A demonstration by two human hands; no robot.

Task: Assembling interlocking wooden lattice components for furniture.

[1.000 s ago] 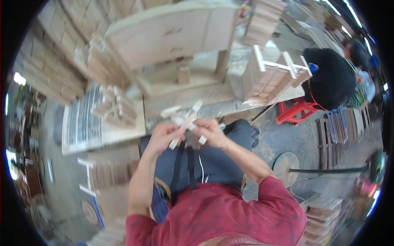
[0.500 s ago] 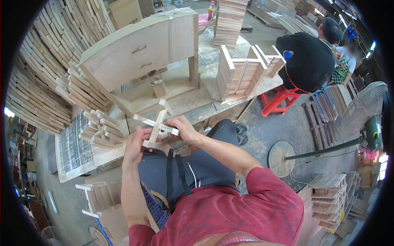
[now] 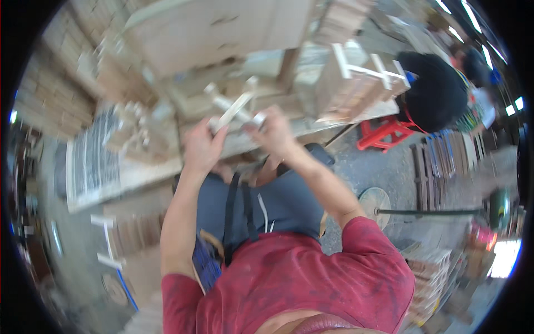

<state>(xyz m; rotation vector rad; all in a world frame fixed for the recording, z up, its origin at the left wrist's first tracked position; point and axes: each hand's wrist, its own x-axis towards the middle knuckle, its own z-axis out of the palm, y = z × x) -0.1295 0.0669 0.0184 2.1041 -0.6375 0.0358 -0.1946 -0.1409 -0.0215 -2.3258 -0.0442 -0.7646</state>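
Both of my hands hold a cross-shaped wooden frame, made of pale wood bars that overlap in the middle, over the front edge of the workbench. My left hand is closed on the near left bar end. My right hand grips the right bar end. The picture is blurred by motion, so the joints cannot be made out. Beyond the frame stands a large wooden fixture with a broad upright panel. To the left sits a pile of similar crossed wooden pieces.
Tall stacks of wood strips rise at the far left. Assembled slatted wooden pieces stand at the bench's right end. Beyond them, a person in black is by a red stool. A fan pole lies across the right side.
My hands have moved forward with the wooden frame, away from my lap and over the bench edge. The frame has turned in my grip, and the whole view has shifted.
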